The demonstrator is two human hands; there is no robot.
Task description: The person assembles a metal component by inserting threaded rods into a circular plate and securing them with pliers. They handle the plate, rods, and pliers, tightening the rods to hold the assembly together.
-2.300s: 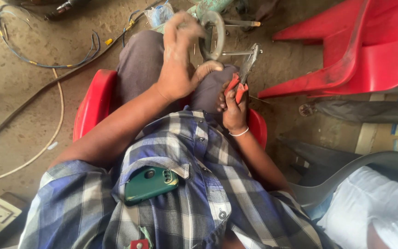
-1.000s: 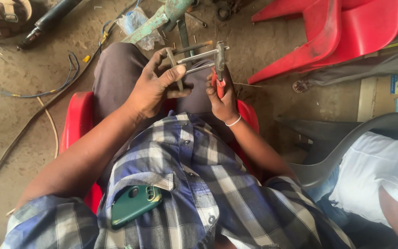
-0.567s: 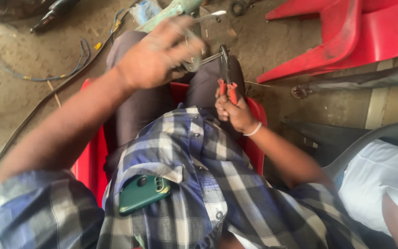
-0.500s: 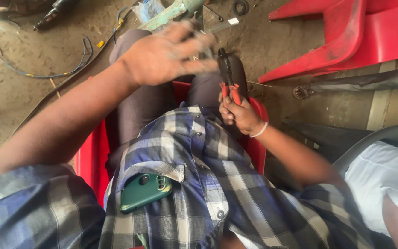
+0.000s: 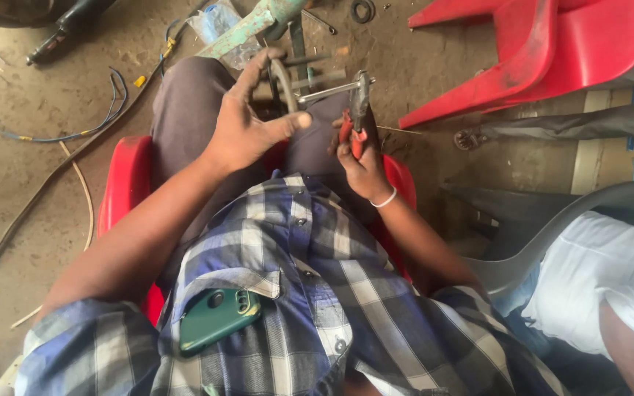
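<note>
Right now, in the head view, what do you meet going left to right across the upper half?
Blue wire → left hand on a metal ring → right hand holding red-handled pliers → overturned red chair.

The metal ring (image 5: 282,82), dull grey and worn, stands upright on edge in the left hand (image 5: 247,125), pinched between thumb and fingers above the lap. The pliers (image 5: 357,110), dark steel with red grips, point up out of the right hand (image 5: 357,158), nose topmost. A thin metal rod (image 5: 328,89) runs from the pliers' nose across towards the ring, just beside the left thumb.
</note>
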